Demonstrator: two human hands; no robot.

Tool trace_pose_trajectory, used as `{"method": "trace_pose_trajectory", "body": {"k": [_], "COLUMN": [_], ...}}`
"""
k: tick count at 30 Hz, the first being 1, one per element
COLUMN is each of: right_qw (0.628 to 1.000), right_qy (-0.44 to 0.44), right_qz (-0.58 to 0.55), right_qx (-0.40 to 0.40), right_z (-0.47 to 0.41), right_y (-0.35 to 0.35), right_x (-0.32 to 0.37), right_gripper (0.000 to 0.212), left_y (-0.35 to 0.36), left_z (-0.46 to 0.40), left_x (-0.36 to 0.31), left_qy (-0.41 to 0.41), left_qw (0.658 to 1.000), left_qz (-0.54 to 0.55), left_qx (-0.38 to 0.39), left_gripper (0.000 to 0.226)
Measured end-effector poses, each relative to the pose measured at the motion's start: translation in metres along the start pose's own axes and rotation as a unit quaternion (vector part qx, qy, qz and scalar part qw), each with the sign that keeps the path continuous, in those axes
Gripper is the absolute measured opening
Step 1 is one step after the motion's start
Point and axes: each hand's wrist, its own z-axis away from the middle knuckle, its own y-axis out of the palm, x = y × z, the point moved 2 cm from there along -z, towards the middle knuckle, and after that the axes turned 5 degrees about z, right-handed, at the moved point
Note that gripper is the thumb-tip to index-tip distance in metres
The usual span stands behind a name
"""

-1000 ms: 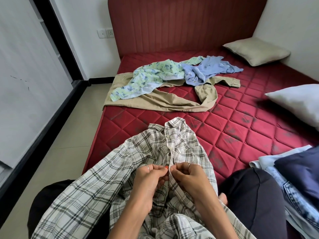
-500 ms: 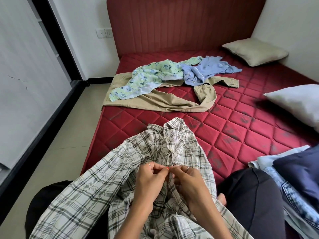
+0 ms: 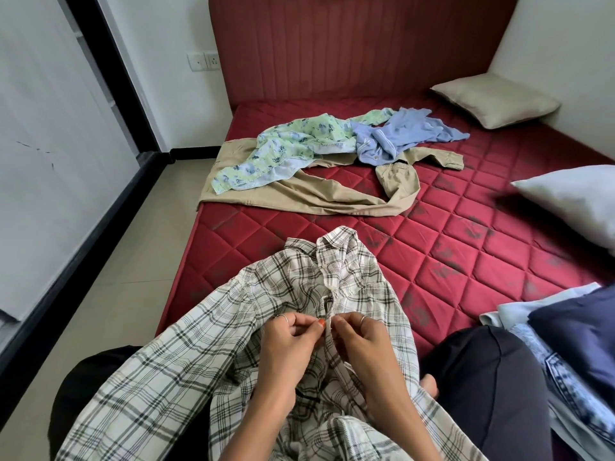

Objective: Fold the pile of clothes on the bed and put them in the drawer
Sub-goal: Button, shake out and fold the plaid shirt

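Count from my feed: one plaid shirt (image 3: 299, 294) in work, spread over the person's lap and the near edge of the red mattress (image 3: 466, 247), collar pointing toward the headboard. Three loose garments lie near the head end by the left edge: a green floral piece (image 3: 283, 148), a light blue piece (image 3: 399, 134) touching it, and tan trousers (image 3: 299, 191) under both. Two pillows: a beige pillow (image 3: 496, 99) at the far right corner, a white pillow (image 3: 575, 201) at the right edge. One stack of folded clothes (image 3: 572, 341) at the near right, with denim and navy layers. Two hands, one ring on each. Left hand (image 3: 289, 337) and right hand (image 3: 362, 337) both have fingers curled and pinching the shirt's button placket, one on each side of it, almost touching. I cannot make out whether a button sits between the fingertips. The white pillow and the folded stack are cut off by the frame's right side; I cannot count the stack's layers. The shirt's lower hem runs out of the bottom of the frame. No drawer shows. Against the frame half a second back, the hands are at much the same spot on the placket, slightly more spread, and the loose garments have not moved.
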Motion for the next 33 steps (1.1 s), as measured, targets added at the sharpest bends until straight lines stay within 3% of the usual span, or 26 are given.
{"method": "trace_pose_trajectory", "body": {"k": [10, 17, 27, 33], "right_qw": [0.999, 1.000, 0.999, 0.999], "right_qy": [-0.011, 0.000, 0.022, 0.022], "right_qz": [0.032, 0.024, -0.010, -0.013], "right_qx": [0.007, 0.009, 0.027, 0.041], "right_z": [-0.003, -0.004, -0.002, -0.001], "right_y": [-0.001, -0.001, -0.003, -0.001], "right_x": [-0.004, -0.006, -0.004, -0.001], "right_gripper": [0.008, 0.004, 0.009, 0.008], "left_y": [0.003, 0.007, 0.014, 0.013], "left_z": [-0.004, -0.007, -0.008, -0.007], "left_x": [0.013, 0.013, -0.002, -0.003], "left_qy": [-0.039, -0.068, 0.063, 0.081], "left_qw": [0.998, 0.997, 0.982, 0.981], "left_qz": [0.046, 0.004, -0.177, -0.173], "left_qx": [0.015, 0.031, 0.026, 0.027], "left_gripper": [0.009, 0.014, 0.019, 0.014]}}
